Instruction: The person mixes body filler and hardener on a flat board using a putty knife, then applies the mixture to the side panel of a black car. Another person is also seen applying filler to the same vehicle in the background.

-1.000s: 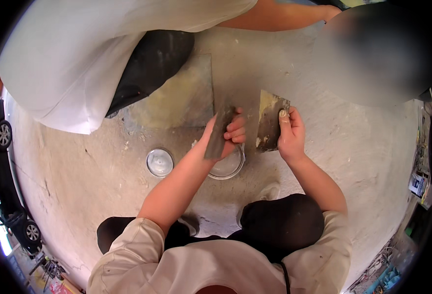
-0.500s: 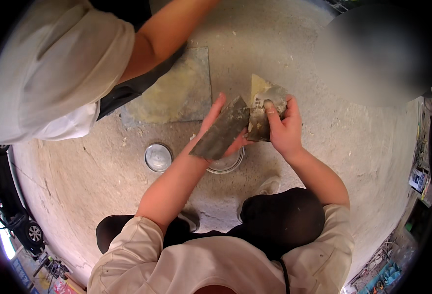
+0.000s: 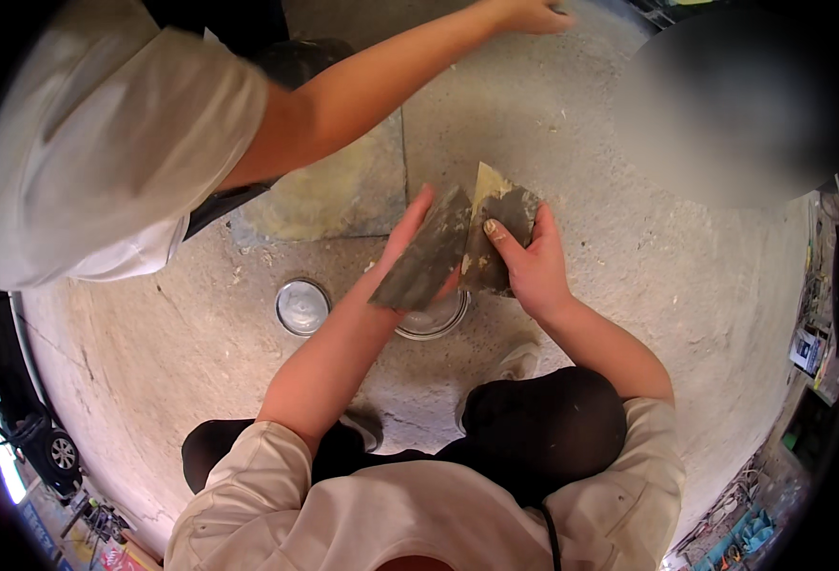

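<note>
Both my hands are raised over the concrete floor. Across the palm of my left hand [image 3: 406, 235] lies a flat, dark grey scraper blade [image 3: 424, 255], covering most of the fingers. My right hand [image 3: 539, 276] pinches a second scraper blade [image 3: 503, 214], its thumb pressed on the face. Pale yellow putty-like residue clings to this second blade, mostly at its pointed top and left edge. That left edge meets or nearly meets the first blade's right edge; I cannot tell whether they touch.
A round open tin [image 3: 439, 319] stands below my hands, partly hidden, with a round metal lid or dish [image 3: 302, 306] to its left. A smeared flat board [image 3: 334, 195] lies farther off. Another person's arm [image 3: 381, 109] extends over it from the left. My shoe [image 3: 519, 363] is nearby.
My right hand has shifted left and slightly down with its blade, while my left hand stays nearly still. The other person's arm has swung lower, bringing that hand into view at the top.
</note>
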`<action>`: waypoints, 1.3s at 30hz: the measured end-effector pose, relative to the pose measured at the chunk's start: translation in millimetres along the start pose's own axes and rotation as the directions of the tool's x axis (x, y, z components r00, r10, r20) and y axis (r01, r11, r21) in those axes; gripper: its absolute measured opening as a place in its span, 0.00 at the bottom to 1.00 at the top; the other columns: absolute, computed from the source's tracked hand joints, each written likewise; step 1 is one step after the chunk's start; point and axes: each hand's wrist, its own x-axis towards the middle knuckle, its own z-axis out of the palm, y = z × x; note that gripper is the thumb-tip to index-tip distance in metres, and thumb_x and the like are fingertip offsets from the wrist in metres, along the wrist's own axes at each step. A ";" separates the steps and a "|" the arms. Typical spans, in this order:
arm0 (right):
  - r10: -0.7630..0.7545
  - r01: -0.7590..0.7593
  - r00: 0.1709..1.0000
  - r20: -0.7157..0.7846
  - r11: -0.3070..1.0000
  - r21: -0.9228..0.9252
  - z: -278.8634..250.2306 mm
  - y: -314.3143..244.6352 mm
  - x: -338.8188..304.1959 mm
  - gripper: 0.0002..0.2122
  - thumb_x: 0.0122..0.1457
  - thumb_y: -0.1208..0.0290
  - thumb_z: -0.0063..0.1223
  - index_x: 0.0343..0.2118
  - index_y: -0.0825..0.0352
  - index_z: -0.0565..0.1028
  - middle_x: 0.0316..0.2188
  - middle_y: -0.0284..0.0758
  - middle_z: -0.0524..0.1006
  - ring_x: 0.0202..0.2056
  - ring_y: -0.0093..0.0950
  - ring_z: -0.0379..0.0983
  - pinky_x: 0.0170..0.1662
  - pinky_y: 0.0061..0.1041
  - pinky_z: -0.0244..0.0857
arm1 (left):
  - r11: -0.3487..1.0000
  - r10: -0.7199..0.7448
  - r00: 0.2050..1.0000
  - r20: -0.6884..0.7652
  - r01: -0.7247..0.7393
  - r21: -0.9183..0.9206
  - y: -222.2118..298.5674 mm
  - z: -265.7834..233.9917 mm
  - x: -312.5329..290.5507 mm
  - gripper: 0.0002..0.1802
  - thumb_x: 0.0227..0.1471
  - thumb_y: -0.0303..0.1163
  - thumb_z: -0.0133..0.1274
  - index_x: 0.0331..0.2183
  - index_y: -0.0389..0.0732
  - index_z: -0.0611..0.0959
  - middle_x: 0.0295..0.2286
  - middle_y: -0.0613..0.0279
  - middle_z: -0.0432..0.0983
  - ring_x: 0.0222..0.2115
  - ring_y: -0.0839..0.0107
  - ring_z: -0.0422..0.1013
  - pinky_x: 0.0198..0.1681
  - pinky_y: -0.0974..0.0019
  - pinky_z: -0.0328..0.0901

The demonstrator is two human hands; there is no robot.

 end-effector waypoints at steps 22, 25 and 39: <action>0.205 -0.142 0.977 -0.058 0.828 0.542 -7.1 -57.5 5.4 0.16 0.60 0.70 0.47 0.51 0.65 0.63 0.43 0.35 0.71 0.42 0.27 0.70 0.46 0.29 0.67 | 0.752 0.204 0.971 -0.120 -0.077 0.655 -28.5 35.5 -11.4 0.74 0.29 0.68 0.62 0.63 0.40 0.39 0.62 0.56 0.42 0.62 0.62 0.44 0.63 0.58 0.43; 0.202 -0.135 0.978 -0.042 0.781 0.610 -1.3 -57.4 3.7 0.18 0.61 0.72 0.47 0.53 0.67 0.61 0.44 0.35 0.71 0.44 0.27 0.70 0.45 0.30 0.68 | 0.151 0.154 0.872 0.464 -0.485 0.861 -36.9 5.4 -25.3 0.69 0.33 0.53 0.69 0.63 0.42 0.41 0.62 0.58 0.44 0.62 0.63 0.45 0.63 0.58 0.42; -0.118 0.099 0.991 0.068 0.968 0.232 0.0 -43.1 -4.0 0.17 0.60 0.80 0.46 0.51 0.69 0.61 0.46 0.35 0.71 0.47 0.24 0.68 0.50 0.26 0.64 | 0.796 0.378 0.832 0.407 -0.516 0.315 -21.3 55.8 -20.4 0.64 0.35 0.80 0.43 0.62 0.45 0.50 0.62 0.62 0.45 0.62 0.61 0.45 0.62 0.47 0.42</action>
